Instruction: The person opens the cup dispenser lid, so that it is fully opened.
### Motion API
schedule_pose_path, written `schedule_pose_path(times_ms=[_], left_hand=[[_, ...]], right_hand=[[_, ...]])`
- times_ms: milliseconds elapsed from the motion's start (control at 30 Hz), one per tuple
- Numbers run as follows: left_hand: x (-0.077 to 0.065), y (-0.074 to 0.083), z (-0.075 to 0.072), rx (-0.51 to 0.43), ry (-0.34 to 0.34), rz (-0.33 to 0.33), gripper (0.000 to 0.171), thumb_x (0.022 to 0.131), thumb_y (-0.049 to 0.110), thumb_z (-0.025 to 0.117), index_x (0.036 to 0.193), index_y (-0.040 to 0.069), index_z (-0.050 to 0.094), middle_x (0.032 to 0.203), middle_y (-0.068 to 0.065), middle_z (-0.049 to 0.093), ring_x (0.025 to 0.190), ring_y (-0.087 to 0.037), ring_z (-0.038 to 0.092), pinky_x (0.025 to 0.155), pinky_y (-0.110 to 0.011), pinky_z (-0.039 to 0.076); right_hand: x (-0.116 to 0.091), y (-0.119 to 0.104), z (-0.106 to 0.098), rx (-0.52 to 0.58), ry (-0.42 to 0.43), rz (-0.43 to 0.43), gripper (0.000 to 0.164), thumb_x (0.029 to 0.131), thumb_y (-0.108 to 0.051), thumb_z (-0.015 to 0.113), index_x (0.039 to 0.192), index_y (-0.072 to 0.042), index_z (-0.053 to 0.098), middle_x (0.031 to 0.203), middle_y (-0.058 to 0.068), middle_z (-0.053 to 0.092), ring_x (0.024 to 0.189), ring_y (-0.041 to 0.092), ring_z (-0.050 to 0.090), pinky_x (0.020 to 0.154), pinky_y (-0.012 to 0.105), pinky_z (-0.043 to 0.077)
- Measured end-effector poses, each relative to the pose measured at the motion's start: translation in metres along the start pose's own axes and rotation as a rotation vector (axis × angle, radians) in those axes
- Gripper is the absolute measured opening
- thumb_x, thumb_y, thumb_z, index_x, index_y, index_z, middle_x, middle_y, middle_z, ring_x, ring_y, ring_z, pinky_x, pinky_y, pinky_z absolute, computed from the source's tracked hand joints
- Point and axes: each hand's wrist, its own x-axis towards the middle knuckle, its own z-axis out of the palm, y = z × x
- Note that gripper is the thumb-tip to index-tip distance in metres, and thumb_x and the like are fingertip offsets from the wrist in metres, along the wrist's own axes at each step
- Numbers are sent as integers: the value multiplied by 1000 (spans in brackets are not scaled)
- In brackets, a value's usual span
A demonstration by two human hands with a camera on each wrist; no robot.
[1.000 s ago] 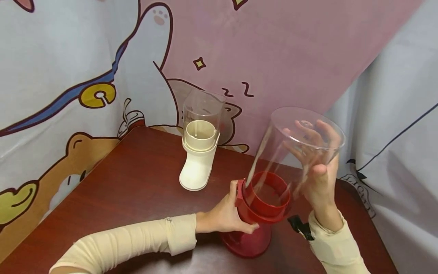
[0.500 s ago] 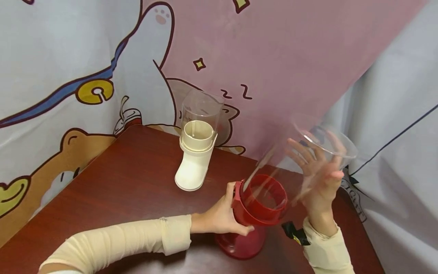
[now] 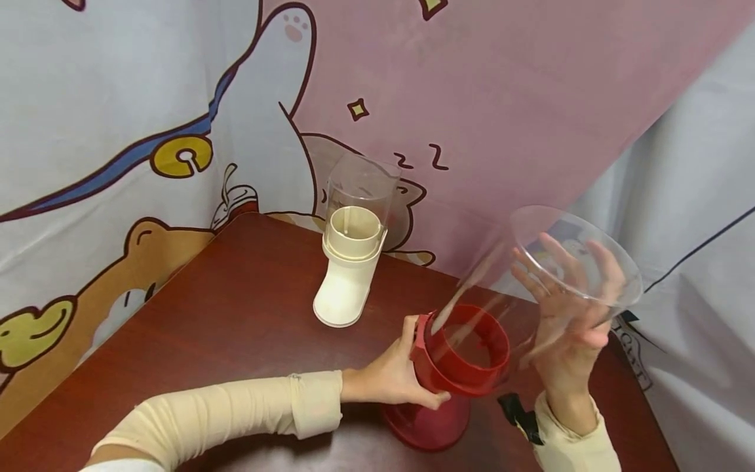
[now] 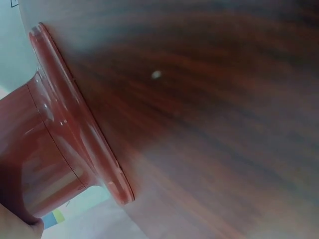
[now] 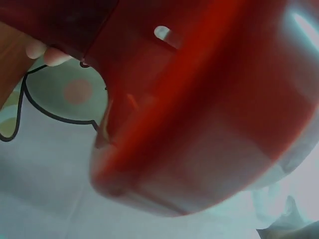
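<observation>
In the head view a red plastic stand (image 3: 433, 426) with a round foot and a ring-shaped collar (image 3: 457, 380) stands on the table. My left hand (image 3: 395, 380) grips it just below the collar, thumb in front. A large clear cylinder (image 3: 513, 295) rises from the collar, leaning right. My right hand (image 3: 569, 321) holds its right side, the fingers showing through the clear wall. Whether the cylinder's lower end is fully seated is hard to tell. The left wrist view shows the red foot (image 4: 75, 109) on the wood; the right wrist view shows the red collar (image 5: 199, 124) close up.
A cream stand (image 3: 345, 288) topped by a smaller clear cylinder (image 3: 366, 180) stands farther back on the brown table (image 3: 236, 308). Behind the table hangs a printed cartoon cloth (image 3: 501, 98), and pale drapes (image 3: 702, 275) fall on the right.
The clear cylinder has tipped farther to the right with my right hand on it. My left hand keeps its grip on the red stand. The camera has shifted slightly.
</observation>
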Motion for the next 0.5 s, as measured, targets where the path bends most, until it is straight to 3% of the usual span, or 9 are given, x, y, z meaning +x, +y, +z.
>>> schedule_pose_path(times_ms=[167, 333, 500], left_hand=[[1, 1, 1, 4, 9, 1, 96, 65, 2, 89, 134, 6, 22, 136, -14, 50, 124, -15, 57, 105, -28, 47], [2, 1, 1, -12, 10, -13, 95, 66, 1, 89, 134, 7, 22, 135, -13, 50, 123, -17, 57, 104, -28, 48], [2, 2, 2, -37, 6, -44, 96, 67, 1, 88, 135, 8, 21, 138, -13, 48, 125, -17, 55, 105, -28, 48]], right_hand=[[5, -3, 3, -114, -67, 22, 91, 70, -24, 89, 140, 0, 35, 133, 27, 58, 121, 39, 62, 101, 41, 52], [9, -4, 4, -195, -22, 74, 93, 68, -32, 91, 139, -3, 38, 131, 23, 63, 113, 32, 68, 95, 35, 56], [17, -1, -3, -194, -63, 138, 87, 75, -33, 88, 142, -6, 39, 130, 21, 64, 110, 32, 70, 93, 36, 57]])
